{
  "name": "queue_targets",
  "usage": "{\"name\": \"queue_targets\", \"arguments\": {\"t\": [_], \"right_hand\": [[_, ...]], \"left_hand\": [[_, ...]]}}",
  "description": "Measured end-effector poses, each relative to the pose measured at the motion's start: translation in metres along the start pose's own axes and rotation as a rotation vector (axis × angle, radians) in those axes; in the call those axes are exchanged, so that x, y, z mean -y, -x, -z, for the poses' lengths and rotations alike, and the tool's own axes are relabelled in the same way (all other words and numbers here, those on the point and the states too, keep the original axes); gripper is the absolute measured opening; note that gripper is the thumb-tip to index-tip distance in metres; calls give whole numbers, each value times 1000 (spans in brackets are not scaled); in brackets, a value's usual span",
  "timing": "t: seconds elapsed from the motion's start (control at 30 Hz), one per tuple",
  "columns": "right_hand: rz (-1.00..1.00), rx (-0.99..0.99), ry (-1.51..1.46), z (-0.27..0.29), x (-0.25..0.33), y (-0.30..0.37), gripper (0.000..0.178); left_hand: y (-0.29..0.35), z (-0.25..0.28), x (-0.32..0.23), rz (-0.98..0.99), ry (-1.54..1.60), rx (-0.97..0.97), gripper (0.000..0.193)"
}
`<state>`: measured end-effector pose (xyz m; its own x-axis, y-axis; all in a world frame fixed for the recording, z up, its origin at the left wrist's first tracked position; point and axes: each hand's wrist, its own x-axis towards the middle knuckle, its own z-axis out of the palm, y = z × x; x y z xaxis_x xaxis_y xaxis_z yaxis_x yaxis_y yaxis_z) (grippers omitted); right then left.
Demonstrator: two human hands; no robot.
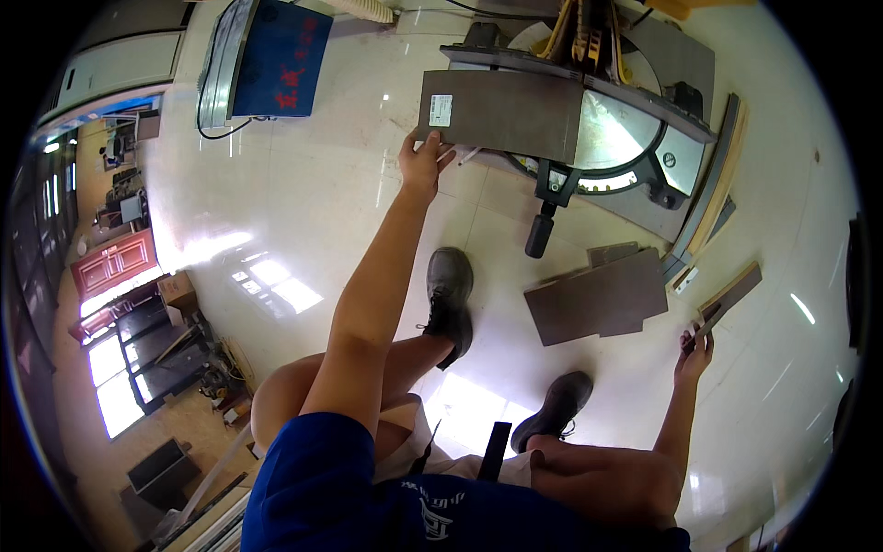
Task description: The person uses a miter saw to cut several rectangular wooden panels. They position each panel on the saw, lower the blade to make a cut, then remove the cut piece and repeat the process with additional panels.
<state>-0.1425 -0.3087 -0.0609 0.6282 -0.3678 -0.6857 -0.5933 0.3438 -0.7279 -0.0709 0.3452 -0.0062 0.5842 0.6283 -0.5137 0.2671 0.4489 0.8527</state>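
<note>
My left hand (424, 166) grips the near left corner of a dark brown board (510, 112), thumb on top and fingers beneath. A white label is stuck on the board near that hand. The board lies flat across the table of a miter saw (625, 138), against its fence. Low at the right, my right hand (695, 353) holds one end of a narrow brown board strip (733, 293), its other end pointing away to the upper right. Part of that hand's grip is hidden by the fingers.
Several brown board offcuts (598, 299) lie on the floor in front of the saw. The saw's handle (540, 235) juts toward me. Long strips (717, 189) lie right of the saw. A blue box (280, 60) with a cable stands far left. My shoes (449, 285) are close by.
</note>
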Motion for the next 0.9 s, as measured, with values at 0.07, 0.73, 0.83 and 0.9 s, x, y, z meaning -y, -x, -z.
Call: {"name": "queue_targets", "arguments": {"t": [0.07,0.73,0.83,0.9], "right_hand": [[43,-35,82,-7,3,4,42],[275,43,1130,74,-5,-55,32],[318,-18,1333,66,-4,-48,35],[341,-42,1435,59,-1,-42,37]], "left_hand": [[4,4,1,-52,55,-64,55],[143,-88,-69,-470,272,-53,23],[141,-82,-66,-477,253,-51,23],[142,-83,-66,-468,250,-43,24]]}}
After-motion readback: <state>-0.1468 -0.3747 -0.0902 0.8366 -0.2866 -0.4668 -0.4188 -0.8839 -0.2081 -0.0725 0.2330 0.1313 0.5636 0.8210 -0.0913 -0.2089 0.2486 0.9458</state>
